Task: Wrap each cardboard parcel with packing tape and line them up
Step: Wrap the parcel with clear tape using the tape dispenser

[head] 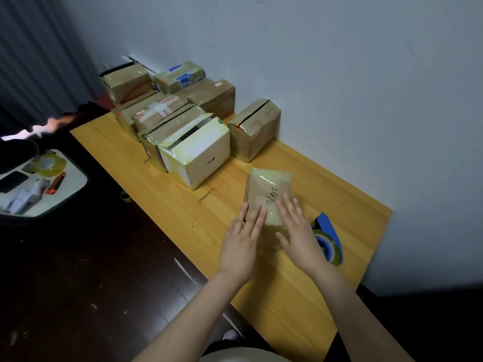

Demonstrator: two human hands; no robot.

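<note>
The bench [287,296] is smooth yellow wood with visible grain and a slight sheen. The flat parcel [269,189] at centre is brown cardboard under glossy clear tape, as are the boxes [209,97] at upper middle. The tape dispenser [328,227] at right looks like blue plastic. The wall [339,74] is matt.

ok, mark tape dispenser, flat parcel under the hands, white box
tape dispenser [328,227]: head view, blue body.
flat parcel [269,184]: head view, taped top face.
white box [198,155]: head view, side face.
</note>
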